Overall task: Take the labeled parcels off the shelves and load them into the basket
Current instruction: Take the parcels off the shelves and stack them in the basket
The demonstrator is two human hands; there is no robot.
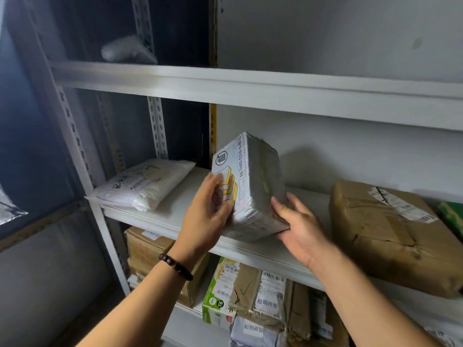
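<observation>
A white printed box parcel with a yellow drawing stands tilted over the front of the middle shelf. My left hand grips its left face, fingers curled round the lower corner. My right hand holds its lower right edge from beneath and beside. A white padded bag parcel with handwriting lies at the shelf's left end. A large brown taped parcel with a label sits at the right. No basket is in view.
A grey wrapped parcel lies on the upper shelf. Several cardboard and labelled parcels crowd the lower shelf. A green item shows at the right edge. Perforated metal uprights stand at the left.
</observation>
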